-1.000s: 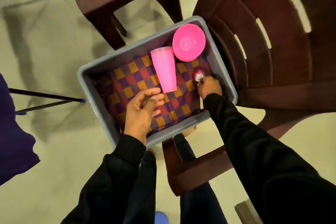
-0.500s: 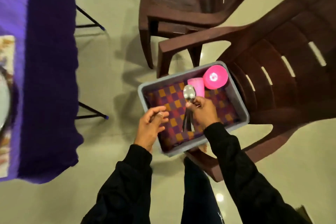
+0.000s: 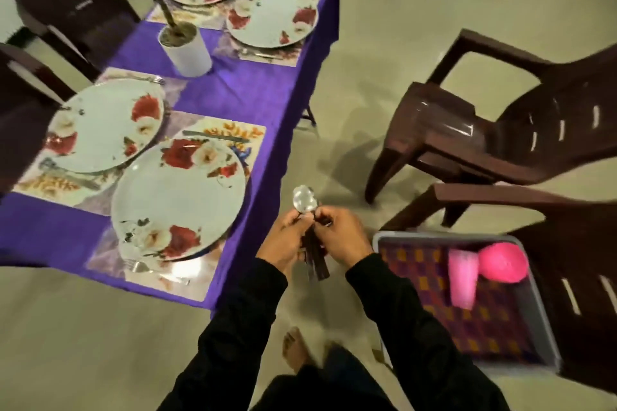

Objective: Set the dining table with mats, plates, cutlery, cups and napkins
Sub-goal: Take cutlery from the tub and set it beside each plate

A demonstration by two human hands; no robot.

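Standing betw. table and chairs, the person has both arms bent in front of the body, black sleeves down to the wrists. Left hand (image 3: 286,237) and right hand (image 3: 340,237) are close together, fingers of both curled round a bundle of spoons (image 3: 309,227): one shiny bowl sticks up above the fingers, dark handles hang below. Bundle is off the table, just beside its near corner w/ the purple tablecloth (image 3: 253,90). Nearest plate (image 3: 180,200) sits on a floral mat (image 3: 230,133), fork (image 3: 137,265) beside it. Grey bin (image 3: 547,327) sits to the right on a brown chair (image 3: 587,277), w/ a pink cup (image 3: 462,279) and pink bowl (image 3: 504,262) inside.
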